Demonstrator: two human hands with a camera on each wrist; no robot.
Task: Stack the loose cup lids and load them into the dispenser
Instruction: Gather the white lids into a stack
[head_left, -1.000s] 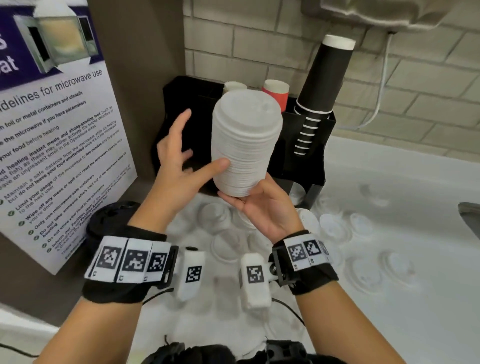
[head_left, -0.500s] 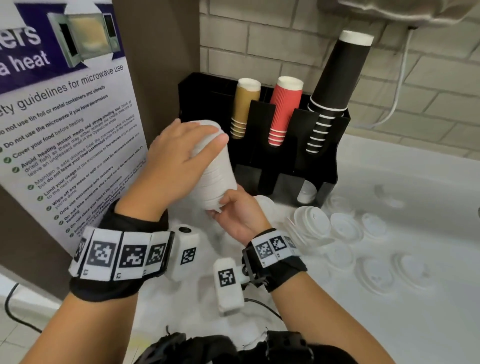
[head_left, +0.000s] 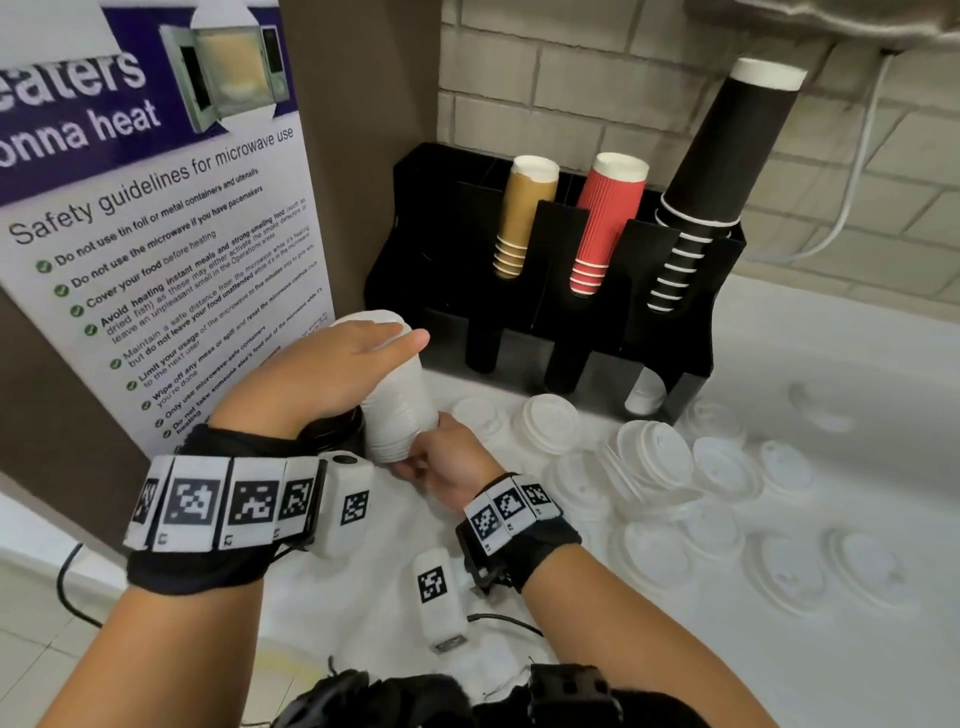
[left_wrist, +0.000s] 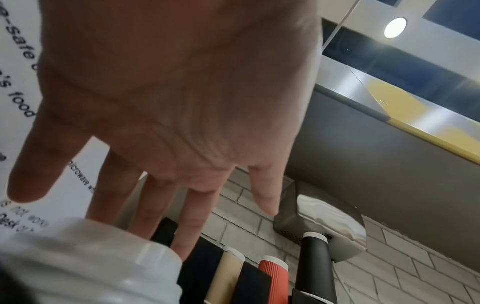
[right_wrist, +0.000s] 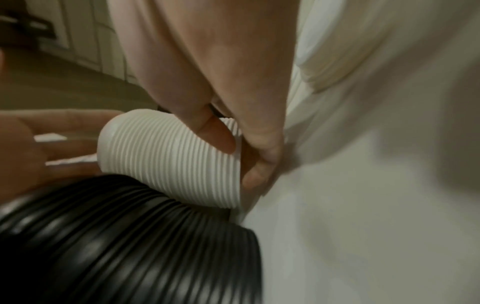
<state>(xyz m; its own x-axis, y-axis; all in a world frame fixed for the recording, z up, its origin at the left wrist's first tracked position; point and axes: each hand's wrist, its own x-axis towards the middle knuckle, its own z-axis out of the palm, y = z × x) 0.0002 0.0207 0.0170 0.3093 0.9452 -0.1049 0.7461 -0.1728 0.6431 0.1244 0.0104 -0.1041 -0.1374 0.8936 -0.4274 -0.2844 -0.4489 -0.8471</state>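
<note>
A tall white stack of lids (head_left: 397, 400), ribbed and neatly nested, leans near the desk's (head_left: 779, 649) back left corner, just in front of the black dispenser (head_left: 597, 291). The left hand (head_left: 332, 364) lies flat over its top, fingers straight; the right hand (head_left: 447, 462) holds a curled grip on its base. A black stack of lids (right_wrist: 124, 242) touches it from below. The step appears to be carrying the stack for loading; next it must be lined up with a free slot. Loose lids (head_left: 660, 452) lie scattered toward the right.
</note>
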